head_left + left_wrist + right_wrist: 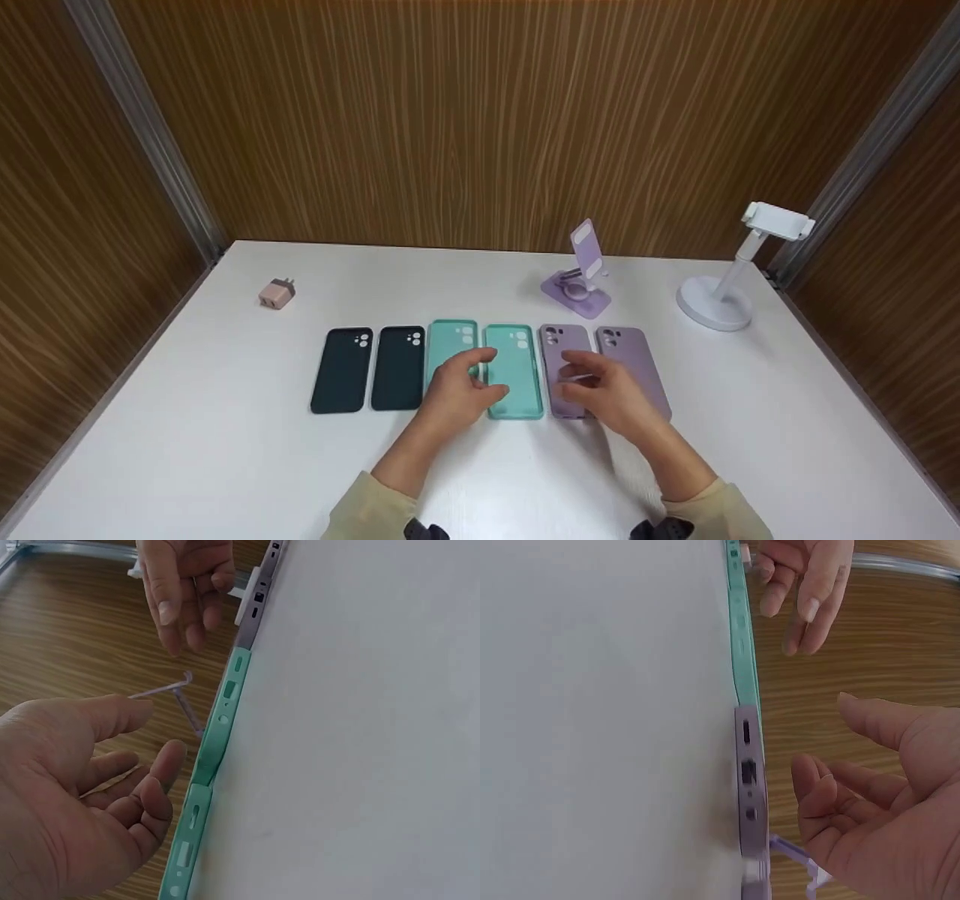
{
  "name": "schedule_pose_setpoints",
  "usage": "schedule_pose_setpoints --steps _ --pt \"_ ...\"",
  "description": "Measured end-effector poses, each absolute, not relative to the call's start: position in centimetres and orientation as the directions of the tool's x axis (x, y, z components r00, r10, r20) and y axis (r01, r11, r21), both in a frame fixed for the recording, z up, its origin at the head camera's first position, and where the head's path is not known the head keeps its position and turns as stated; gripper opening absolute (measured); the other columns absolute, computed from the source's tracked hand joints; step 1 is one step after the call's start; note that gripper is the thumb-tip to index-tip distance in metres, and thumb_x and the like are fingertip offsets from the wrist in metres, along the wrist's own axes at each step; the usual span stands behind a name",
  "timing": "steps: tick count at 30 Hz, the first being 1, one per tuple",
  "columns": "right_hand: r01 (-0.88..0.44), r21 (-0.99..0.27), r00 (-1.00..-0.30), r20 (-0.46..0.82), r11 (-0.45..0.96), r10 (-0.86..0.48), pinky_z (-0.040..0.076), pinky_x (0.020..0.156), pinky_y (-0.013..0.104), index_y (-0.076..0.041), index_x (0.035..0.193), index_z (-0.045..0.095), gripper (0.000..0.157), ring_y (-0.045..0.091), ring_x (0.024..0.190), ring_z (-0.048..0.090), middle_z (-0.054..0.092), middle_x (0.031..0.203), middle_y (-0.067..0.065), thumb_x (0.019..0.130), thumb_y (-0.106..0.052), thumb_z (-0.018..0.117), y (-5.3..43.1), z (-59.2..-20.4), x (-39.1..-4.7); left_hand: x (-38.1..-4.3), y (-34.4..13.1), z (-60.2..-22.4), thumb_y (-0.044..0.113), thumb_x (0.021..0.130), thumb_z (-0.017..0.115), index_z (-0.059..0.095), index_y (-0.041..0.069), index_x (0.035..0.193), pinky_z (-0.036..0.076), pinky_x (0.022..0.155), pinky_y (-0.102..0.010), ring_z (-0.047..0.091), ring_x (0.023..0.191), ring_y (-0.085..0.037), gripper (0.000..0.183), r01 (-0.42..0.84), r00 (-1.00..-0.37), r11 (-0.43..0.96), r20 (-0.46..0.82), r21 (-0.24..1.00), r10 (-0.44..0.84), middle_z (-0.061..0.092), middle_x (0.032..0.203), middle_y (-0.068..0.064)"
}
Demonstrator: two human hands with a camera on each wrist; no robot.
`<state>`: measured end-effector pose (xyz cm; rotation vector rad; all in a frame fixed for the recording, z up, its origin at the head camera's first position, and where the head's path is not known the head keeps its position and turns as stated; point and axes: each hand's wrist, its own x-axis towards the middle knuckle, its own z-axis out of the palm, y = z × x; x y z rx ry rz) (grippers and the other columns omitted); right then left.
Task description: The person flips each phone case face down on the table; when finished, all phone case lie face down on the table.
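Observation:
Six-wide rows aside, several phone cases lie side by side on a white table. On the left are a black phone case point(341, 375) and a second black case point(397, 375). Two teal cases follow, the left teal case point(448, 339) and the right teal case point(523, 382). At the right lie a purple case point(574, 337) and another purple case point(636, 361). My left hand point(456, 391) hovers over the teal pair, thumb and fingers apart, holding nothing. Above the purple pair, my right hand point(616, 397) has loosely bent fingers with nothing between them.
Behind the cases stands a purple folding phone stand point(589, 251). A white phone stand point(715, 302) with a round base is at the back right. Toward the back left sits a pink plug adapter point(276, 295). Wood-grain panels point(480, 127) enclose the table point(187, 450).

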<state>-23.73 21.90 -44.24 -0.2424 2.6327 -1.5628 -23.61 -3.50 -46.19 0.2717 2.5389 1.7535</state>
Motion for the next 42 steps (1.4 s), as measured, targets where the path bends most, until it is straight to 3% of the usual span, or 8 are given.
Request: schedule_pose_setpoints --steps 15,23,29,32,38,42 --pt "-0.062 -0.875 -0.99 -0.006 0.48 -0.139 0.059 0.087 0.041 0.005 0.145 0.059 0.061 0.032 0.114 0.068 0.071 0.129 0.019 0.09 -0.009 0.082 18.9 -45.5 -24.4 -24.2 -4.0 -47.0 0.016 0.093 0.083 0.061 0.007 0.147 0.054 0.077 -0.032 0.062 0.085 -0.014 0.06 0.071 -0.984 0.395 0.0 0.916 0.179 0.06 0.146 -0.013" --pt "-0.094 -0.849 -0.984 0.0 0.52 -0.177 0.054 0.102 0.05 0.005 0.146 0.059 0.062 0.033 0.121 0.067 0.07 0.132 0.019 0.091 -0.01 0.083 19.0 -45.9 -24.3 -24.1 -4.1 -47.4 0.017 0.091 0.085 0.061 0.007 0.148 0.052 0.073 -0.031 0.06 0.083 -0.014 0.062 0.078 -0.982 0.425 -0.005 0.902 0.191 0.065 0.113 -0.01" --pt "-0.108 -0.845 -0.979 -0.002 0.523 -0.205 0.058 0.089 0.042 0.005 0.147 0.058 0.063 0.03 0.114 0.068 0.07 0.133 0.019 0.091 -0.011 0.083 19.0 -46.1 -24.4 -24.0 -4.3 -47.5 0.018 0.09 0.085 0.062 0.005 0.146 0.052 0.076 -0.031 0.059 0.084 -0.013 0.063 0.123 -0.978 0.463 0.027 0.878 0.208 0.063 0.101 -0.006" --pt "-0.116 -0.839 -0.978 0.004 0.531 -0.208 0.058 0.088 0.041 0.005 0.146 0.059 0.062 0.028 0.112 0.068 0.071 0.132 0.019 0.091 -0.01 0.083 19.0 -46.1 -24.5 -24.0 -4.3 -47.6 0.018 0.09 0.086 0.062 0.004 0.145 0.052 0.075 -0.031 0.059 0.083 -0.013 0.062 0.14 -0.975 0.465 0.04 0.874 0.219 0.063 0.104 -0.007" --pt "-0.114 -0.841 -0.979 0.005 0.529 -0.204 0.057 0.094 0.045 0.004 0.146 0.06 0.06 0.029 0.114 0.067 0.069 0.135 0.018 0.092 -0.008 0.082 19.1 -46.0 -24.5 -24.1 -3.9 -47.8 0.017 0.085 0.09 0.063 0.004 0.143 0.052 0.074 -0.029 0.058 0.081 -0.012 0.065 0.193 -0.964 0.474 0.077 0.859 0.253 0.061 0.13 -0.012" --pt "-0.109 -0.848 -0.979 0.001 0.519 -0.205 0.056 0.097 0.046 0.003 0.146 0.06 0.059 0.03 0.118 0.066 0.069 0.136 0.018 0.092 -0.009 0.082 19.4 -46.1 -24.5 -24.1 -3.5 -48.1 0.016 0.081 0.093 0.065 0.003 0.14 0.054 0.093 -0.036 0.061 0.099 -0.019 0.067 0.225 -0.959 0.494 0.1 0.84 0.266 0.056 0.145 -0.017"
